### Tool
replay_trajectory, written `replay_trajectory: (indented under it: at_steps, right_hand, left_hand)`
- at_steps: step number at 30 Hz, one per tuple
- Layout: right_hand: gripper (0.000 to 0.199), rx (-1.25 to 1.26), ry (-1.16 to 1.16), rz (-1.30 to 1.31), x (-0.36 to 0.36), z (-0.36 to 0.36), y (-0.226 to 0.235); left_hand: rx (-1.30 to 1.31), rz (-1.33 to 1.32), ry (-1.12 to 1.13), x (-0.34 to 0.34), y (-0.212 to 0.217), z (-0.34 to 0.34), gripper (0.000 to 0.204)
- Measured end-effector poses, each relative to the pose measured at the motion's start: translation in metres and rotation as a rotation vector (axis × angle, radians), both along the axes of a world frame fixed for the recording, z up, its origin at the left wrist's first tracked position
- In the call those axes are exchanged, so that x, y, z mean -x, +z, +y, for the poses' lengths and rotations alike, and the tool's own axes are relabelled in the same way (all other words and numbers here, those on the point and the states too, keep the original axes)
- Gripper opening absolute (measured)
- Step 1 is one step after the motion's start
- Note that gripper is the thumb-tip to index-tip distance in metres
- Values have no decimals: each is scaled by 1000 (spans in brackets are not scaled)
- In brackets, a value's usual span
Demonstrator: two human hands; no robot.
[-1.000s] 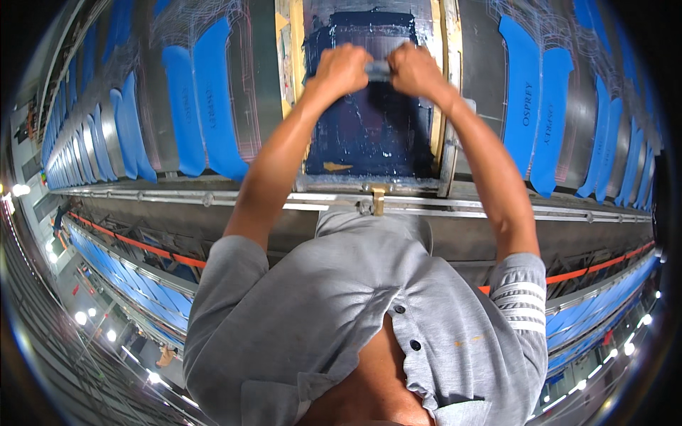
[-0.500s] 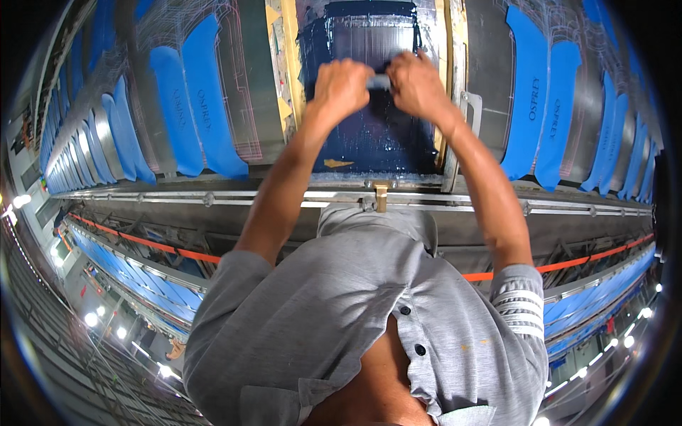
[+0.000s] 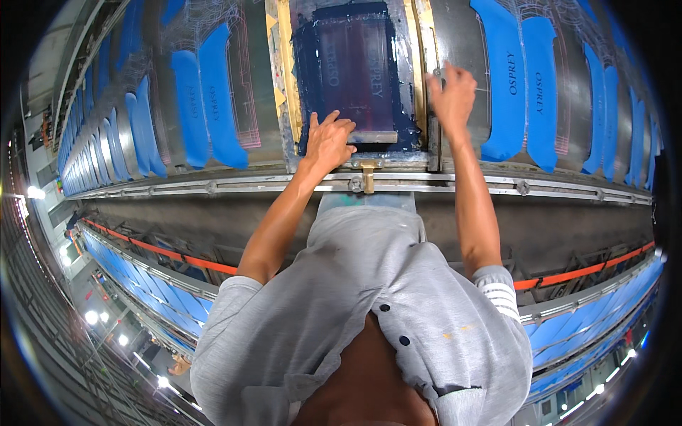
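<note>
A printing screen [image 3: 286, 85] in a yellow-edged frame stands before me, its mesh covered with dark blue ink [image 3: 307, 50]. The squeegee [image 3: 376, 137] lies across the near end of the inked area. My left hand [image 3: 329, 142] is at the squeegee's left end, fingers spread and seemingly loose. My right hand [image 3: 455, 99] hovers by the right side rail [image 3: 435, 138] of the frame, thumb and fingers apart. Part of the rail beside its fingers is hidden.
Blue cut fabric pieces [image 3: 497, 85] with dark printing lie in pairs along the long table [image 3: 455, 35], on both sides of the screen. A metal rail [image 3: 270, 186] with a brass-coloured stop [image 3: 368, 177] runs along the near edge. Behind are more tables with blue pieces [image 3: 142, 263].
Both hands have let go of the squeegee's middle. The squeegee has come to the near end; my left hand moved nearer, my right hand moved right to the frame's side.
</note>
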State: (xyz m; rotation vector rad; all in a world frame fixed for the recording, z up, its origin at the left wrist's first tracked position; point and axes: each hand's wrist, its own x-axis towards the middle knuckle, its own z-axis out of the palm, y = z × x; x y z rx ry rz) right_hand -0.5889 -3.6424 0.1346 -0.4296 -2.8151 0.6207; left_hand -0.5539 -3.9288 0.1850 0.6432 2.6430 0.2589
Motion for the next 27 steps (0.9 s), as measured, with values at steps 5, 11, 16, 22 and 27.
replay_trajectory:
  at_steps: [5,11,16,22,27]
  right_hand:
    - [47,326,-296,-217,23,24,-38]
    - [40,485,-264,-13,17,14,-7]
    - [45,638,-228,163,32,-72,29]
    - [42,608,-167,204,60,-250,-17]
    - [45,639,-288,203,57,-292,-39]
  left_hand:
    - [-112,-12,-41,0,-22,-6,44]
    - [-260,-50,68,-14,-1,-27,44]
    - [-328,36,79,-6,12,-105,47]
    - [-278,82,130,7,18,-272,51]
    - [-246,64,146,15,3,-318,52]
